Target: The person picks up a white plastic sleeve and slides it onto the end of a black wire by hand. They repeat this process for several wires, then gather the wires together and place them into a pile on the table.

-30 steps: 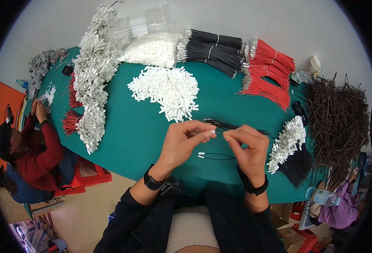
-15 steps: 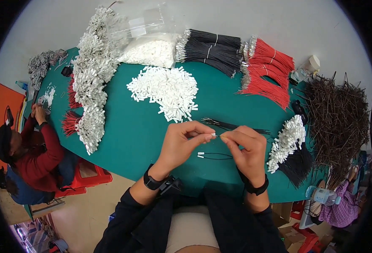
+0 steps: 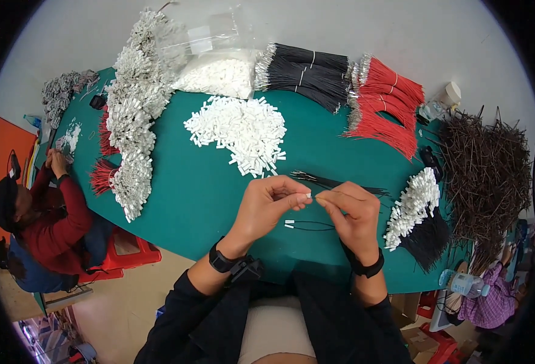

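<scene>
My left hand [image 3: 270, 205] pinches a small white plastic connector housing [image 3: 308, 195] between thumb and forefinger. Facing it, my right hand [image 3: 353, 211] is closed on the end of a thin black wire, whose tip is close to the housing; whether it sits inside I cannot make out. Below my fingers lies a black wire [image 3: 313, 229] with white housings [image 3: 289, 224] on its ends. Just beyond my hands is a loose bunch of black wires [image 3: 322, 180]. Further off spreads a heap of white housings [image 3: 243, 128].
Bundled black wires [image 3: 304, 76] and red wires [image 3: 388, 100] lie at the back, beside a bag of housings [image 3: 222, 74]. Housed wires pile up at left [image 3: 131, 121] and right [image 3: 414, 203]. Brown wires [image 3: 485, 176] heap far right. A co-worker [image 3: 55, 218] sits left.
My hands stay nearly in place; the right fingers have shifted slightly left toward the housing. The rest of the table looks the same.
</scene>
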`<state>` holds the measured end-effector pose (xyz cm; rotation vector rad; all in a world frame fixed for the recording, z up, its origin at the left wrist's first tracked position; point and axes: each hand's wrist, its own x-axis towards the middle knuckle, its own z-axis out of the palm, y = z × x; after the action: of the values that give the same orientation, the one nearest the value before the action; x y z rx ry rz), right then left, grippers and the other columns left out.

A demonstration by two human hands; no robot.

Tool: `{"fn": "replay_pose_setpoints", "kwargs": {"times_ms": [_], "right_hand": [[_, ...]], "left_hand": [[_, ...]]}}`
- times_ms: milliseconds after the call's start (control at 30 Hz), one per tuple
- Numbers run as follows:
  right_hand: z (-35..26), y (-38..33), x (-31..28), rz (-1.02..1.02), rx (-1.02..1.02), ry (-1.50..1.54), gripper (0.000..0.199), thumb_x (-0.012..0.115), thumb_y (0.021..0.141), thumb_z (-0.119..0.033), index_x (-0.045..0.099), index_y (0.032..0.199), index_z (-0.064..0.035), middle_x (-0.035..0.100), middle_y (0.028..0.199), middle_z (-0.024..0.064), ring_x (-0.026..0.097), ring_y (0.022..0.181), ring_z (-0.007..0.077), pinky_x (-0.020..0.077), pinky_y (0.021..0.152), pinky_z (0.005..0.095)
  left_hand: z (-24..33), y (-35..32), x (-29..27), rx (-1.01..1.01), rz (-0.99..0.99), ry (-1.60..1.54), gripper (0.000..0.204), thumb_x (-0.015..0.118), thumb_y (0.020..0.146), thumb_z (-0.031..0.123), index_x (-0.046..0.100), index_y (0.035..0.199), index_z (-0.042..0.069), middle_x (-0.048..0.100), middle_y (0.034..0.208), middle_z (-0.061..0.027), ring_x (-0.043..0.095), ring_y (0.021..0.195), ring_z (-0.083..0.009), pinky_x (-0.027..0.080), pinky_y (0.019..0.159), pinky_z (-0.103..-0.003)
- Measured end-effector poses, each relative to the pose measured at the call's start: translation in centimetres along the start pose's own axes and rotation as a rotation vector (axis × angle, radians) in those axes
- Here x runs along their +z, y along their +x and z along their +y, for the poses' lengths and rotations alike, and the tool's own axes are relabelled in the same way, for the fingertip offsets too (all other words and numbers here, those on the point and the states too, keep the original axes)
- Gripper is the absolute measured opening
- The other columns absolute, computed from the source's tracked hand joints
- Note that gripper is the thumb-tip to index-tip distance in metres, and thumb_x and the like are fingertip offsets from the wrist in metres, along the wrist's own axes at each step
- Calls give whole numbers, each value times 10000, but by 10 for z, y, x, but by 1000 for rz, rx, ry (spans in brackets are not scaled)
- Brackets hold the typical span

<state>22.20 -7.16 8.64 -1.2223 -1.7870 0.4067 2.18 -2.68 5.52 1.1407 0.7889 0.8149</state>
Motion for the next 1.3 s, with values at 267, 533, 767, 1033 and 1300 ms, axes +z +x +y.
{"fn": "replay_pose_setpoints", "kwargs": {"times_ms": [267, 533, 767, 1033, 1300], "right_hand": [[1, -3, 6, 16, 9, -4, 167, 765, 746, 45, 735, 901, -10, 669, 774, 93, 636, 672, 255, 509, 604, 344], [0, -11, -3, -135, 75, -78, 103, 771, 778, 13, 743, 875, -7, 670, 748, 108, 642, 661, 259, 493, 580, 341], [9, -40, -5, -326, 177, -83, 94, 776, 794, -32, 733, 873, -8, 669, 761, 133, 640, 666, 310, 507, 595, 389], [21, -30, -3, -346, 189, -268, 134, 770, 782, -50, 714, 895, -4, 664, 856, 137, 643, 838, 350, 528, 747, 435], [67, -7, 25, -184, 82, -517, 101, 748, 770, -29, 692, 853, -14, 633, 845, 126, 632, 871, 338, 524, 763, 444]], "left_hand": [[-5, 0, 3, 20, 4, -34, 125, 706, 952, 44, 721, 1052, -29, 760, 931, -112, 714, 847, -134, 561, 744, -255], [-14, -5, -5, -23, -12, 203, 127, 734, 935, 66, 742, 1023, -24, 762, 936, -77, 704, 840, -112, 554, 759, -247], [-26, -21, -13, -139, -109, 389, 100, 760, 897, 77, 756, 981, 22, 760, 917, -65, 699, 824, -129, 546, 752, -270], [-20, 18, -47, 370, 151, 1191, 108, 776, 784, 66, 717, 874, 56, 673, 934, -64, 612, 919, -296, 524, 818, -393], [-30, 30, -51, 464, 135, 1322, 128, 775, 793, 54, 705, 900, 46, 654, 956, -65, 605, 926, -281, 523, 810, -388]]}}
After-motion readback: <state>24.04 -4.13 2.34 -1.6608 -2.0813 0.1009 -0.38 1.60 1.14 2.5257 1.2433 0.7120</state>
